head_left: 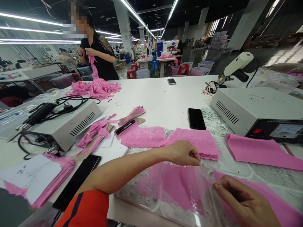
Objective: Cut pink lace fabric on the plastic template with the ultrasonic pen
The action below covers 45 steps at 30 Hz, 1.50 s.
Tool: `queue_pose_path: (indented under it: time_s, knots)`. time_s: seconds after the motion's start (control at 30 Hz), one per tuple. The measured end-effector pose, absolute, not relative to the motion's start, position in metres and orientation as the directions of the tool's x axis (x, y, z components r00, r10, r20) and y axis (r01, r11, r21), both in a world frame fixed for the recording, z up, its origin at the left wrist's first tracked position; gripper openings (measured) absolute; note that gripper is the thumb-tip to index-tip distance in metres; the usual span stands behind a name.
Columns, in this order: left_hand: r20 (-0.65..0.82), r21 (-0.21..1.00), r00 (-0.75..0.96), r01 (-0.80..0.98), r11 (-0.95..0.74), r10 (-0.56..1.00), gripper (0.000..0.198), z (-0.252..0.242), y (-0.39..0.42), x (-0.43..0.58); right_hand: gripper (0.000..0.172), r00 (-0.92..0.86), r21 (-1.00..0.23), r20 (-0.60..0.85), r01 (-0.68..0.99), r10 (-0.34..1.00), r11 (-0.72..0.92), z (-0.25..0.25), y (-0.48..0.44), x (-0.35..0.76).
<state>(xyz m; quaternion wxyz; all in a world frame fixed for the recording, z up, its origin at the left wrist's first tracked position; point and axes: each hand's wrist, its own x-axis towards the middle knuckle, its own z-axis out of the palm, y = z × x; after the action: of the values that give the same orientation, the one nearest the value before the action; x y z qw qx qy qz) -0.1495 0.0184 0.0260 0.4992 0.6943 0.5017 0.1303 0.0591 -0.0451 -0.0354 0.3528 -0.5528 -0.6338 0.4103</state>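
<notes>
My left hand (186, 153) reaches across from the left in a red sleeve, its fingertips pinched on the upper edge of a clear plastic sheet (205, 180). At the lower right, my right hand (246, 200) pinches the sheet's right edge between thumb and forefinger. Under the plastic lie pink fabric pieces (182, 186), showing through it. Just beyond my left hand are two stacks of pink lace-edged fabric, one on the left (145, 137) and one on the right (195, 140). Another pink piece (260, 195) lies partly beneath my right hand.
Grey power boxes stand left (68, 126) and right (267, 107); a handheld tool (40, 115) rests on the left one. Phones (197, 119), a marker (125, 127), tied pink bundles (94, 132) and a pink heap (97, 88) lie around. A person (99, 53) stands across the table.
</notes>
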Motion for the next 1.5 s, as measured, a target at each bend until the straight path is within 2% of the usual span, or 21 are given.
queue_pose_path:
  time_s: [0.43, 0.6, 1.0, 1.13, 1.3, 1.5]
  knots:
    - [-0.267, 0.848, 0.569, 0.522, -0.09, 0.778, 0.011, 0.009, 0.037, -0.108, 0.034, -0.004, -0.925, 0.0, 0.379, 1.0, 0.002, -0.037, -0.046, 0.087]
    - [-0.31, 0.854, 0.549, 0.52, -0.027, 0.776, 0.006, 0.007, 0.04, -0.096, 0.032, 0.029, -0.939, 0.01, 0.343, 1.0, -0.001, -0.037, -0.045, 0.094]
    - [-0.394, 0.864, 0.607, 0.501, 0.053, 0.69, 0.011, -0.001, 0.041, -0.068, 0.029, 0.059, -0.962, -0.077, 0.26, 0.995, -0.089, -0.045, -0.05, 0.115]
    - [-0.398, 0.849, 0.595, 0.527, 0.035, 0.699, 0.01, -0.003, 0.045, -0.065, 0.029, 0.061, -0.955, -0.096, 0.277, 0.994, -0.109, -0.051, -0.049, 0.125]
    - [-0.409, 0.837, 0.577, 0.545, 0.039, 0.707, 0.011, -0.007, 0.047, -0.06, 0.029, -0.017, -0.943, -0.121, 0.313, 0.993, -0.11, -0.059, -0.046, 0.138]
    - [-0.425, 0.833, 0.539, 0.546, 0.082, 0.727, 0.009, -0.006, 0.045, -0.051, 0.029, 0.01, -0.94, -0.102, 0.327, 0.995, -0.099, -0.064, -0.045, 0.145]
